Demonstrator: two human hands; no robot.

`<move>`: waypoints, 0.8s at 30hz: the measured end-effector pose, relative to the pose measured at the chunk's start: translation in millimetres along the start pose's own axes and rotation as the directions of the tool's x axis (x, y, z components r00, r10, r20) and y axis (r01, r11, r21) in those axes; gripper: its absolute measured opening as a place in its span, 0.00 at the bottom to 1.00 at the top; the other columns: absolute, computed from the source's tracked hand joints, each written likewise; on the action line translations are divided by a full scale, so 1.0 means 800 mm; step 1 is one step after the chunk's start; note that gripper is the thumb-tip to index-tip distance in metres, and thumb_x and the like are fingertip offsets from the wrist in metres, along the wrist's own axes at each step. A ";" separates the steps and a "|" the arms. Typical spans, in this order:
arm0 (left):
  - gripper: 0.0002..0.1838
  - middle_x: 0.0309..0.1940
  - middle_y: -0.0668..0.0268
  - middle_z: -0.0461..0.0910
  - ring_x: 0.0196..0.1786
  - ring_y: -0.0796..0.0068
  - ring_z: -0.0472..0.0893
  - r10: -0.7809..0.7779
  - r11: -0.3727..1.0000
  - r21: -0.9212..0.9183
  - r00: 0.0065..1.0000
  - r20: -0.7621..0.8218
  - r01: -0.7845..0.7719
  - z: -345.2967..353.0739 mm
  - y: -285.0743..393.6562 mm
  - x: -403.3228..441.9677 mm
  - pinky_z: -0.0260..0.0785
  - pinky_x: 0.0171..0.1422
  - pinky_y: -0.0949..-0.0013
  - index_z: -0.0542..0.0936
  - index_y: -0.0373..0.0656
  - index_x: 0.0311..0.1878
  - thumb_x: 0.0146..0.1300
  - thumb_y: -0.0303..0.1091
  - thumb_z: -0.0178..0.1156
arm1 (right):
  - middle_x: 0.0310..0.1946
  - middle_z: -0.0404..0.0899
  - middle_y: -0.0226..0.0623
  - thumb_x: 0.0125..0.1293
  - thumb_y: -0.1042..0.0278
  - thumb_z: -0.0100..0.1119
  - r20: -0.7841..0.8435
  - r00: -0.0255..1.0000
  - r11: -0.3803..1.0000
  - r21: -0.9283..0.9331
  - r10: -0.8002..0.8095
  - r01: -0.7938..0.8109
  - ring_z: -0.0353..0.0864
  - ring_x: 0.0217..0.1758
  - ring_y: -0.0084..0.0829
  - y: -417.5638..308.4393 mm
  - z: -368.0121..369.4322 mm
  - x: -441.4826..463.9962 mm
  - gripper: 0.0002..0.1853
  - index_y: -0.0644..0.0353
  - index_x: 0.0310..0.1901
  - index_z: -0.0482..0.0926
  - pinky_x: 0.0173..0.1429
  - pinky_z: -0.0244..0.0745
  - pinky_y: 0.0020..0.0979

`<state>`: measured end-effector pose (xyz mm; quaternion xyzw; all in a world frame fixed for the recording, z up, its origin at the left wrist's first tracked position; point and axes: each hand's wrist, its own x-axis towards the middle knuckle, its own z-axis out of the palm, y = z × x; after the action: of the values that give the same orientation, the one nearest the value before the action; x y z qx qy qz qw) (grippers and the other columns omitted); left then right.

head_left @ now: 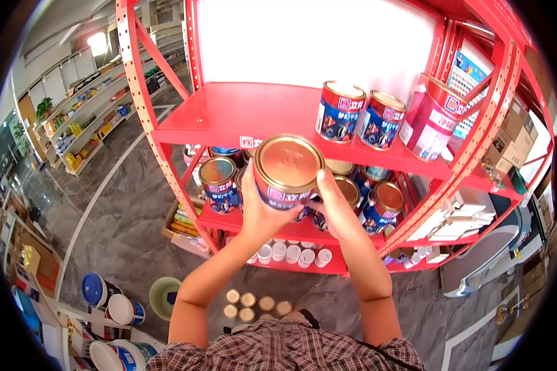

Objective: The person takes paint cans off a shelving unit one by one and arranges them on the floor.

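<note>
Between my two hands is a paint can with a gold metal lid and a red and blue label. My left hand wraps its left side and underside. My right hand is closed around its right side. The can is held in front of the red shelf's upper board. On that board, to the right, stand two similar paint cans and a larger pink can. Behind and below my hands, several more paint cans stand on the middle shelf, partly hidden by my arms.
Small white tubs line the bottom shelf. Several gold-lidded cans stand on the floor by my feet. At lower left are a pale green bin and paint buckets. A red upright frames the shelf's left side.
</note>
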<state>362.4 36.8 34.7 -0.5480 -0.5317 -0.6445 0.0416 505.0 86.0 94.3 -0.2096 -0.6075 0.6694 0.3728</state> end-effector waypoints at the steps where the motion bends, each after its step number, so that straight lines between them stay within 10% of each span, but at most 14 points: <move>1: 0.64 0.61 0.49 0.57 0.65 0.51 0.58 -0.043 0.999 -0.013 0.999 0.029 0.044 -0.006 -0.004 -0.025 0.50 0.69 0.54 0.46 0.35 0.68 0.28 0.35 0.78 | 0.63 0.60 0.42 0.72 0.49 0.39 -0.037 0.999 0.999 -0.042 -0.009 0.008 0.57 0.68 0.32 0.022 0.004 -0.011 0.31 0.65 0.67 0.52 0.68 0.52 0.32; 6: 0.63 0.60 0.50 0.60 0.66 0.56 0.62 -0.309 0.931 -0.123 0.919 0.244 0.345 -0.047 -0.017 -0.139 0.57 0.68 0.59 0.45 0.35 0.68 0.31 0.31 0.78 | 0.60 0.64 0.44 0.69 0.63 0.49 -0.119 0.991 0.998 -0.022 -0.066 0.063 0.62 0.65 0.30 0.138 0.032 -0.078 0.28 0.67 0.65 0.54 0.66 0.57 0.30; 14: 0.47 0.59 0.56 0.64 0.64 0.63 0.66 -0.317 0.776 -0.272 0.726 0.610 0.568 -0.081 -0.056 -0.258 0.60 0.66 0.62 0.51 0.38 0.65 0.44 0.24 0.70 | 0.57 0.67 0.45 0.59 0.74 0.47 -0.369 0.930 0.997 -0.069 -0.008 -0.019 0.65 0.62 0.33 0.257 0.047 -0.181 0.27 0.68 0.62 0.59 0.66 0.59 0.32; 24: 0.52 0.58 0.58 0.68 0.61 0.64 0.69 -0.366 0.829 -0.056 0.616 0.698 0.557 -0.033 0.001 -0.319 0.62 0.64 0.64 0.56 0.38 0.64 0.35 0.31 0.77 | 0.58 0.68 0.45 0.61 0.71 0.51 -0.350 0.937 0.976 -0.195 0.024 -0.098 0.66 0.62 0.32 0.322 -0.044 -0.283 0.28 0.66 0.63 0.59 0.64 0.61 0.32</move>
<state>446.5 -117.5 -152.2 -0.5820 -0.5425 -0.4617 -0.3922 611.8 -57.1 -200.3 -0.3806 -0.5929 0.5658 0.4284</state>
